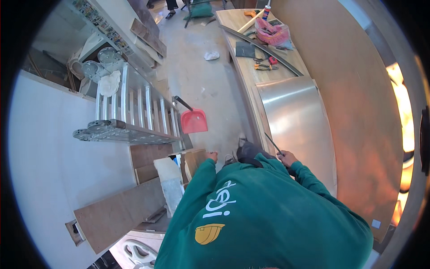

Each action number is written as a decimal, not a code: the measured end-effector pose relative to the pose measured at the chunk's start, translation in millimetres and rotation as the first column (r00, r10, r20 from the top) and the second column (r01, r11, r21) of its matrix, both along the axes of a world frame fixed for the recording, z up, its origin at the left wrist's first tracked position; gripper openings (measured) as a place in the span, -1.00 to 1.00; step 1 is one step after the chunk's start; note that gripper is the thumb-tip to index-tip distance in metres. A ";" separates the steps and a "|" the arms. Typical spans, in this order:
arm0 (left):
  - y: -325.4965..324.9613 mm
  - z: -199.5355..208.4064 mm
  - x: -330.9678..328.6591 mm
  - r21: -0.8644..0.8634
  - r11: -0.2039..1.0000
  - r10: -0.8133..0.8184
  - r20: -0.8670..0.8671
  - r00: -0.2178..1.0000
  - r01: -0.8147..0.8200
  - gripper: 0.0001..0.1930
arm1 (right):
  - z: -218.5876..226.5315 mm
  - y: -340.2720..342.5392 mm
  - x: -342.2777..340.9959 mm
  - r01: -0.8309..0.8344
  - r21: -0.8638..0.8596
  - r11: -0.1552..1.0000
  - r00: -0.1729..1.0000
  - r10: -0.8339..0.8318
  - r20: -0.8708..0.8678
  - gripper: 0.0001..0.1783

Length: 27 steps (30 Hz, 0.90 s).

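My right hand [287, 158] is closed around a thin dark rod-like tool [272, 142], whose tip points up over the near left edge of the metal sheet [298, 116]. Shiny and flat, the sheet lies on the wooden bench [239, 32]. Low at my left side, my left hand [212, 156] has its fingers curled, close to the edge of some upright wooden boards [193, 162]. Anything inside those fingers is hidden.
A folded aluminium ladder [139, 107] stands at left, near a red dustpan [194, 121]. On the bench's far part lie a long metal strip [264, 50], pliers [266, 67] and a pink plastic bag [272, 32]. A large brown panel [340, 89] rises behind the bench.
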<state>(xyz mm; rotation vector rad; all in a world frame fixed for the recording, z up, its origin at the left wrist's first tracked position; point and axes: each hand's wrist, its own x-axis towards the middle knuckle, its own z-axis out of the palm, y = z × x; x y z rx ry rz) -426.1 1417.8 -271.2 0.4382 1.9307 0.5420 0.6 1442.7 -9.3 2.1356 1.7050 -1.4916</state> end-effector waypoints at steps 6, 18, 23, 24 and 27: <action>65.1 43.5 14.7 -0.166 0.986 0.019 0.115 0.993 0.001 -0.58 | -21.0 90.5 -13.3 -0.016 -0.013 1.000 1.000 0.016 0.002 -0.64; 209.1 66.2 -136.2 -0.008 0.999 0.032 0.338 0.940 -0.031 -0.84 | -126.6 275.5 2.1 0.109 0.199 0.974 0.990 -0.089 -0.106 -0.65; 284.9 86.3 -165.4 -0.100 0.967 -0.204 0.246 0.948 0.234 -0.67 | -87.1 329.7 1.8 0.427 0.040 0.903 0.893 -0.415 -0.173 -0.62; 312.7 94.6 -159.9 -0.082 0.958 -0.251 0.233 0.940 0.276 -0.66 | -82.5 337.7 2.3 0.475 0.040 0.879 0.868 -0.461 -0.185 -0.63; 393.5 111.0 -156.8 0.077 0.934 -0.355 0.291 0.888 0.348 -0.60 | -71.8 360.9 -8.3 0.512 0.051 0.858 0.838 -0.485 -0.249 -0.62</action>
